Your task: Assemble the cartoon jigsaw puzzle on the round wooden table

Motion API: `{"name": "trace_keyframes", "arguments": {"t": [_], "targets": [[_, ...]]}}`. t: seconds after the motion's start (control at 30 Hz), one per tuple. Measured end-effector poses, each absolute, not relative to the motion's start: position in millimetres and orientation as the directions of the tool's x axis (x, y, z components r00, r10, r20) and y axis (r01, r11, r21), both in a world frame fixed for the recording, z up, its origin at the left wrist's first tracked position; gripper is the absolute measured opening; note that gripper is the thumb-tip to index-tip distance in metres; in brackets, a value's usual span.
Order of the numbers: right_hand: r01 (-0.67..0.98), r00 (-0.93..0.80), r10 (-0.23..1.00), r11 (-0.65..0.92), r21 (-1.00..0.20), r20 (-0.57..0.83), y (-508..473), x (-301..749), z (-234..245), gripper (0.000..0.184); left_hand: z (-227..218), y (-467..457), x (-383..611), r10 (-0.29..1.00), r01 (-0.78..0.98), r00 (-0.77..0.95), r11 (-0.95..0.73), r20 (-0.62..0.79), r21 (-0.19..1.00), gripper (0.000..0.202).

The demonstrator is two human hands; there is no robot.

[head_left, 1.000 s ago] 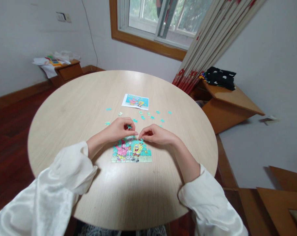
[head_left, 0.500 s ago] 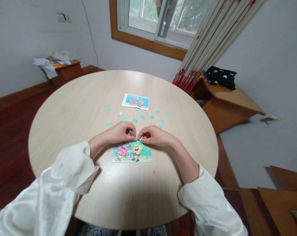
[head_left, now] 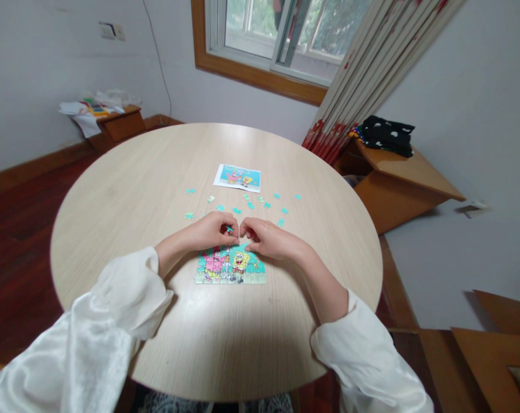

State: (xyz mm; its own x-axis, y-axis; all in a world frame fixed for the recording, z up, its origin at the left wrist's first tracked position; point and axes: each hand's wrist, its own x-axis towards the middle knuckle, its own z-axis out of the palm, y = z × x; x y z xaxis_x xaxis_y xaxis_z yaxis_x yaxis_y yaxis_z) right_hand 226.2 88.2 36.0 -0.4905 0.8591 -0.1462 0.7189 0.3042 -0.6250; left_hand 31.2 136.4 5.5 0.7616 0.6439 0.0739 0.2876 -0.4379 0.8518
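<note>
A partly assembled jigsaw puzzle (head_left: 231,275) with pink and yellow cartoon figures lies flat on the round table. At its upper edge is my left hand (head_left: 219,229), fingers curled closed around a small teal puzzle piece (head_left: 229,229) that shows between thumb and fingers. Just to the right, my right hand (head_left: 264,236) hovers over the puzzle's upper right part, thumb and fingers apart with nothing seen between them. Both hands hide part of the puzzle's top edge.
Several loose teal puzzle pieces (head_left: 250,205) are scattered beyond my hands. Behind them lies a printed reference picture (head_left: 238,178). The round wooden table (head_left: 135,189) stands near a window and curtain. Dark cloth (head_left: 387,136) rests on a wooden cabinet at right.
The thumb and fingers of my right hand have parted, letting go of a teal piece at the puzzle's upper edge. My left hand has hardly moved.
</note>
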Motion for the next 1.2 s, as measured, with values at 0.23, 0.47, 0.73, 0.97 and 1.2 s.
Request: {"name": "trace_keyframes", "arguments": {"t": [0.23,0.47,0.73,0.97,1.2], "targets": [[0.527,-0.375,0.926,0.180,-0.830,-0.037,99.3,239.0,25.0,0.008,13.0,139.4,29.0,0.787,0.242,0.613,-0.274,0.072,0.931,0.010],[0.642,0.042,0.972,0.151,-0.752,0.231,120.9,266.0,11.7,0.005,11.4,157.9,18.9,0.989,0.036,0.150,-0.004,-0.002,0.999,0.012],[0.656,0.095,0.964,0.128,-0.744,0.250,124.3,271.7,7.9,0.007,12.9,159.5,13.4,0.992,-0.149,0.107,0.082,-0.066,0.985,0.017],[0.655,0.089,0.963,0.137,-0.743,0.256,125.1,273.5,4.4,0.006,6.5,164.9,12.7,0.987,-0.165,0.105,0.137,-0.121,0.977,0.008],[0.655,0.074,0.968,0.135,-0.744,0.241,125.3,274.2,3.1,0.005,2.6,165.3,12.8,0.975,-0.207,0.158,0.186,-0.155,0.960,0.010]]}}
